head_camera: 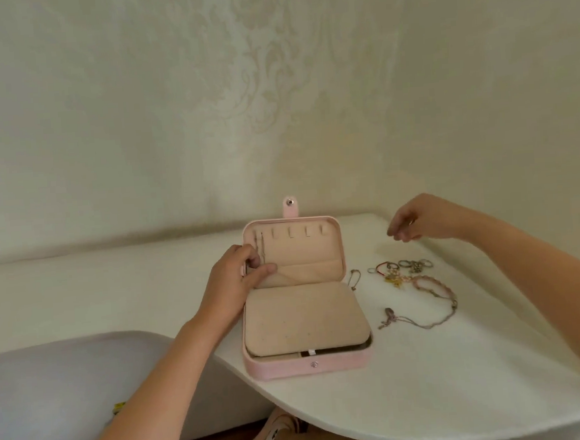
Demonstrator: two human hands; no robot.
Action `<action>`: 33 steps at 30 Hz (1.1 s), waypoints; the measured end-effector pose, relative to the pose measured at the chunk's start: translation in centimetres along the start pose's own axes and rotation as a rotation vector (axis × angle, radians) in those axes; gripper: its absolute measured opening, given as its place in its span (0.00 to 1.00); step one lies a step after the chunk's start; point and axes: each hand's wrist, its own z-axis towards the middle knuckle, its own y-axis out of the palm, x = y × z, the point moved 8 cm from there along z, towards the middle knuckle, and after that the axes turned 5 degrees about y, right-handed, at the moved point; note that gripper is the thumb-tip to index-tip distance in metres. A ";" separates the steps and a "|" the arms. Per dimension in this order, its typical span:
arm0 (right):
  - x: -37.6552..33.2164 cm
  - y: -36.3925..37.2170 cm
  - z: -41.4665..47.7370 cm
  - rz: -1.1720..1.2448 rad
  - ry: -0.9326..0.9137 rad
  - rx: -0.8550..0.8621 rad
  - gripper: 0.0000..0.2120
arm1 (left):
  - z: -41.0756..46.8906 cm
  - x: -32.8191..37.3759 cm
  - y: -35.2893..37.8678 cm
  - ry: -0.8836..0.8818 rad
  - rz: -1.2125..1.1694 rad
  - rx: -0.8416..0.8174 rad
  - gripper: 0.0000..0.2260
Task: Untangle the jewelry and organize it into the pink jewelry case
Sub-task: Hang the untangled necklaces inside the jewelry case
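Jewelry heap: thin chains, rings, red cord and pink bead bracelet, knotted, on white table right of open pink rectangular jewelry case. Light, limp, snag-prone; probably best lifted by a ring or clasp, not yanked. Fine chain hangs inside case lid. Left hand grips lid's left edge. Right hand hovers right of case, fingertips together; whether it holds anything cannot be told. Stray pin-like piece lies just beside case, in the path.

One pink jewelry case, one left hand, one right hand, one tangled jewelry heap
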 end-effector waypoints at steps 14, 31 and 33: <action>5.5 4.0 -1.5 -0.201 0.091 -0.057 0.08 | -0.1 -1.1 1.9 -0.216 0.035 -0.009 0.21; 7.8 2.3 -1.9 -0.247 0.174 -0.022 0.14 | -0.2 -0.1 0.6 -0.097 0.038 0.080 0.24; 7.8 2.3 -2.1 -0.273 0.190 -0.040 0.17 | -0.1 0.1 0.4 -0.079 0.061 0.080 0.24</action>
